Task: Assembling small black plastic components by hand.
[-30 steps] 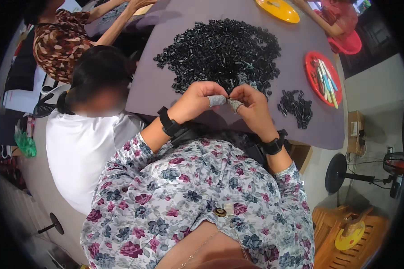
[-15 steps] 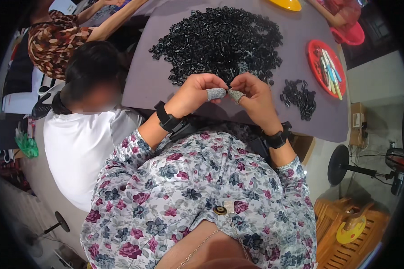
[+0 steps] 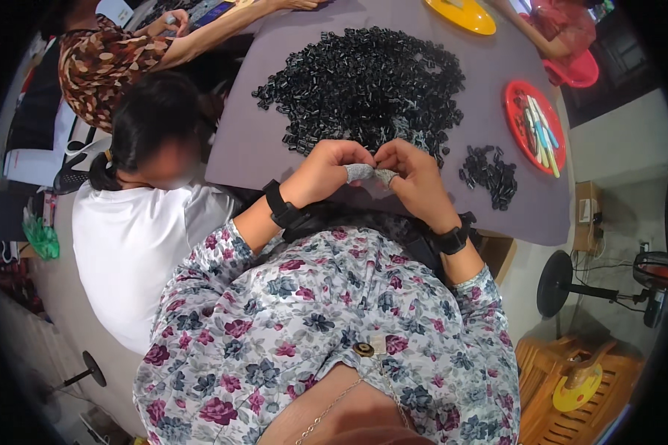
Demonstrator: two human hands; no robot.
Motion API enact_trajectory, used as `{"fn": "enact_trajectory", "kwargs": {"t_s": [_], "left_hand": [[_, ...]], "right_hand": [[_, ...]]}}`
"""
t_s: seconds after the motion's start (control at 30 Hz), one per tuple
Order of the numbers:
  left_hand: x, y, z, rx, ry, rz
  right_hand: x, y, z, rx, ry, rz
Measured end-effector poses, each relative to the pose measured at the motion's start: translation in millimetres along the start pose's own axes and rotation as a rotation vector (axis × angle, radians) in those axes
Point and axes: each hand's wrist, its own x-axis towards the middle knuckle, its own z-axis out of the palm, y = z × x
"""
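Both hands meet at frame centre, just over the near edge of the grey table [image 3: 274,141]. Left hand [image 3: 325,172] and right hand [image 3: 416,178] are curled toward each other, fingertips touching. Grey finger covers [image 3: 360,172] sit on the tips where the hands join. Fingers are pinched together on something small between them; too small to tell what it is, probably one of the black pieces. Black wristband on each wrist.

Just above the hands, upper centre of the frame, is the big heap of small black pieces [image 3: 364,85] spread on the table. A smaller pile of black pieces [image 3: 490,174] lies right of the right hand, near but apart from it. A red plate [image 3: 513,111] with coloured sticks sits at upper right, and a yellow plate [image 3: 460,16] at the top edge.

A person in a white shirt [image 3: 126,245] sits at left, close beside the left forearm. Another person in a brown patterned top [image 3: 96,63] is at upper left, arm reaching across the table. A red sleeve [image 3: 564,26] shows at top right. A fan [image 3: 564,285] stands on the floor at right.
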Motion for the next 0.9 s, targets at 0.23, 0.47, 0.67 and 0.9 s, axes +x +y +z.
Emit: {"fn": "enact_trajectory", "kwargs": {"t_s": [0.23, 0.47, 0.67, 0.9], "left_hand": [[-2, 1, -1, -0.047, -0.009, -0.023], [-2, 3, -2, -0.054, -0.025, -0.048], [-5, 3, -21, -0.164, 0.19, -0.012], [-8, -11, -32, -0.261, 0.274, -0.03]], "right_hand": [[-2, 2, 1, 0.015, 0.008, 0.005], [-8, 4, 0, -0.029, 0.011, 0.001], [2, 1, -31, -0.209, 0.18, -0.037], [19, 8, -20, -0.698, 0.015, -0.329]]}}
